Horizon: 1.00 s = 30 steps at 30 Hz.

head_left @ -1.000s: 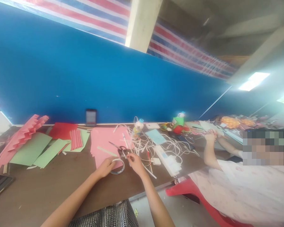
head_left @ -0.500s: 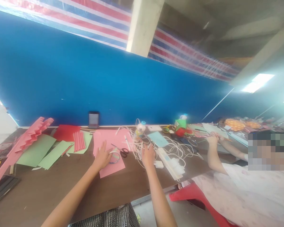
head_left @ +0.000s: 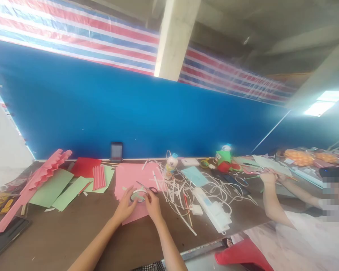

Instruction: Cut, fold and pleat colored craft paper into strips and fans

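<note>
My left hand has its fingers closed round the left side of a roll of tape, and my right hand grips the right side. The roll is a pale ring seen tilted over the sheets of pink paper. Right behind it lie dark-handled scissors, partly covered by the roll and my right fingers. A tangle of white cables and paper strips spreads to the right of my right hand, with a reddish pencil lying among them.
Green sheets, a red sheet and pleated pink paper lie on the left. A bottle, a power strip and a light-blue card are on the right. A co-worker's hands work farther right. A phone lies near left.
My right hand has left the cable tangle and moved left to the tape roll, uncovering the pencil. My left hand now holds the roll nearer my right. The view has shifted slightly.
</note>
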Motion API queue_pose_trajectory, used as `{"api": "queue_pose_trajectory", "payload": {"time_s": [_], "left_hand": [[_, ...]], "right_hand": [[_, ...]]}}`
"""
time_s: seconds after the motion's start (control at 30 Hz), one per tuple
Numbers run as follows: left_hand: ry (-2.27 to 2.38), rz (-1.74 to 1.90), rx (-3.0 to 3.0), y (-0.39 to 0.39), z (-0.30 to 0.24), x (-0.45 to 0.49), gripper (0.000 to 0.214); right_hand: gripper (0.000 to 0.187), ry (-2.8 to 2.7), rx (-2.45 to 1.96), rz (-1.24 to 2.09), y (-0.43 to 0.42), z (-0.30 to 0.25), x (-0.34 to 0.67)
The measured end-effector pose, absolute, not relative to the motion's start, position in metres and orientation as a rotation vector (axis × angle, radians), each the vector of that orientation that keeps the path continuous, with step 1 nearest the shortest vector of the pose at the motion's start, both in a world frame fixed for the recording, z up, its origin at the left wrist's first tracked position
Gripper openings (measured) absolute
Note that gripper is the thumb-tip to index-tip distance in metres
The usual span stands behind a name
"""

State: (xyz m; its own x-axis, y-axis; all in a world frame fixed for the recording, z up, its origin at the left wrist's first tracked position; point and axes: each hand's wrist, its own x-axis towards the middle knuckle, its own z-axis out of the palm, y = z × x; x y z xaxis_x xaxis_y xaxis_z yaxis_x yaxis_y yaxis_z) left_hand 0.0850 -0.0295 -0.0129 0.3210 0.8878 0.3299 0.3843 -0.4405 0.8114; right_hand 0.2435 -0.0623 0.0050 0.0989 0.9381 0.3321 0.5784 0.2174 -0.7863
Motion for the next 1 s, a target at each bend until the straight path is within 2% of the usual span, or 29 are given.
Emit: {"api": "queue_pose_trajectory", "payload": {"time_s": [0.27,0.6,1.0], "left_hand": [[1.129,1.158,1.662,-0.041,-0.008,0.073,0.034],[1.097,1.211,1.726,-0.041,-0.01,0.062,0.027],[1.13,1.191,1.623,-0.04,-0.016,0.061,0.029]], "right_hand": [[0.026,-1.464,-1.356,0.448,-0.062,-0.014,0.237],[0.027,-1.33,-1.368,0.514,-0.06,-0.026,0.241],[0.024,-1.332,-1.332,0.452,-0.066,-0.02,0.237]]}}
